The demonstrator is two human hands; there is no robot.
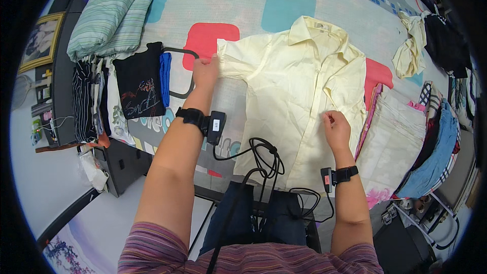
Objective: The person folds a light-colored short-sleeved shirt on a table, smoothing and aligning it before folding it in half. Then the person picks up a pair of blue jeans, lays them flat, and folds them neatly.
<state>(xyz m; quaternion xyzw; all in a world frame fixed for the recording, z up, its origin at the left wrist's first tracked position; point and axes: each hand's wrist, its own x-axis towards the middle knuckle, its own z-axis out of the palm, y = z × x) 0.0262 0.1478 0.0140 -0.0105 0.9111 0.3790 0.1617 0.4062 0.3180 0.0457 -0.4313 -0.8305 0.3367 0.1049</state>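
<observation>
A pale yellow button-up shirt (284,99) lies spread out in front of me, its collar at the far end and its hem toward me. At the end of the left sleeve, my left hand (205,72) is closed on the cuff. My right hand (337,129) rests over the right side of the shirt with its fingers curled in a pinch on the fabric, just below the right sleeve, which lies folded across the body. Beyond my left hand is a dark, rounded rectangular frame (193,78), partly hidden by that hand.
Folded clothes, including a black T-shirt (139,83), line the left side below striped pillows (109,18). On the right are white trousers (393,142), jeans (431,147) and a heap of black clothing (446,43). Black cables (266,157) from my wrist devices cross the shirt's hem.
</observation>
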